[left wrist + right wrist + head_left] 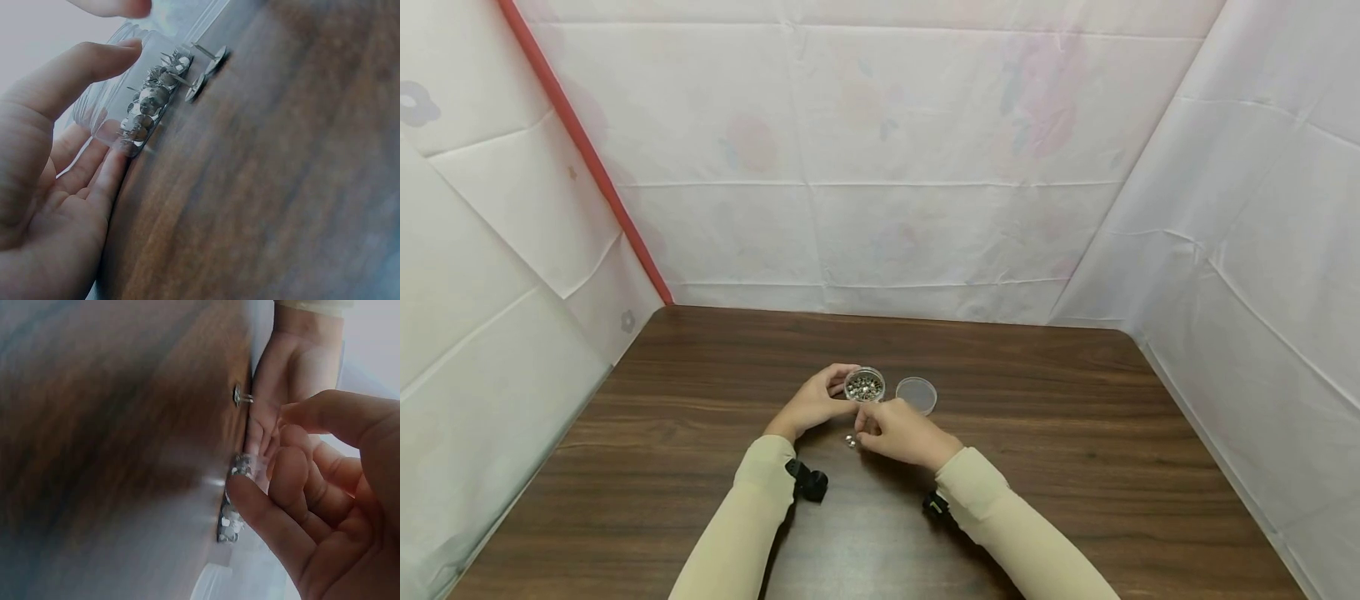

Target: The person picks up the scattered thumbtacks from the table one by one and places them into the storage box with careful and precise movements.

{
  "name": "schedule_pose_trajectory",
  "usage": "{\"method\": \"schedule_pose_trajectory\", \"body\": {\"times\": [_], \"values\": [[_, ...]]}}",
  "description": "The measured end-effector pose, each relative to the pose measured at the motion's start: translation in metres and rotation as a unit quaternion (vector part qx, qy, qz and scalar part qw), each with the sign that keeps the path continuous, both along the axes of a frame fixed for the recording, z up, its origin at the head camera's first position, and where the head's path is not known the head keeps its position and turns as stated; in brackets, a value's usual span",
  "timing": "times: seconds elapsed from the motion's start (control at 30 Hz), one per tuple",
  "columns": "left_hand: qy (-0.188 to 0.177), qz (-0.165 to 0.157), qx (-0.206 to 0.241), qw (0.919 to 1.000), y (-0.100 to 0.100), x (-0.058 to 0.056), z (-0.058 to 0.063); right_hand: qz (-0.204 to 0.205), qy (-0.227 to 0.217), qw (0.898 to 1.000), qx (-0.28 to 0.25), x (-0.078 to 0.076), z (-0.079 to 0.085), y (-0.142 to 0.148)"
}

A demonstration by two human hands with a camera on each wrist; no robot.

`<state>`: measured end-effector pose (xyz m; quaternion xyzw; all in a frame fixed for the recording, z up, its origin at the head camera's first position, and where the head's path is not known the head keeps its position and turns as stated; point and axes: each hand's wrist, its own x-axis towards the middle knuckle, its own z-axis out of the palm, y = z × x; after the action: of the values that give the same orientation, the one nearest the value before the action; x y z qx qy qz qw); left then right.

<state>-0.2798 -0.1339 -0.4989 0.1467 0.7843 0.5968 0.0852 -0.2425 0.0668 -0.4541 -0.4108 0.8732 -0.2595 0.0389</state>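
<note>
A small clear round jar point(864, 372) holds many metal thumbtacks point(150, 103) and rests on the table. My left hand point(816, 400) grips it from the left, the thumb on the near side and the fingers behind. Two loose thumbtacks point(850, 440) lie just in front of the jar, heads down and pins up in the left wrist view. Beside them and close to the jar is my right hand point(898, 429), its fingers bent. Whether something is between its thumb and finger is hidden. In the right wrist view, part of that hand point(337, 487) covers some of the jar.
A clear round lid point(916, 395) lies flat just right of the jar, near my right hand. The brown wooden table point(1037, 433) extends around both arms. White patterned cloth point(880, 167) hangs behind and along both sides.
</note>
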Motion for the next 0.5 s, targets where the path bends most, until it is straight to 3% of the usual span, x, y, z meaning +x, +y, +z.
{"method": "schedule_pose_trajectory", "body": {"times": [0.3,0.5], "values": [[-0.010,-0.014,0.006,0.9998,-0.0004,0.0021,0.0052,0.011,0.003,0.999,0.033,0.0030,-0.0054,-0.0036],[-0.020,0.004,-0.004,0.9998,0.0007,0.0015,0.0022,0.017,0.015,0.999,0.049,0.0054,-0.0035,-0.0047]]}}
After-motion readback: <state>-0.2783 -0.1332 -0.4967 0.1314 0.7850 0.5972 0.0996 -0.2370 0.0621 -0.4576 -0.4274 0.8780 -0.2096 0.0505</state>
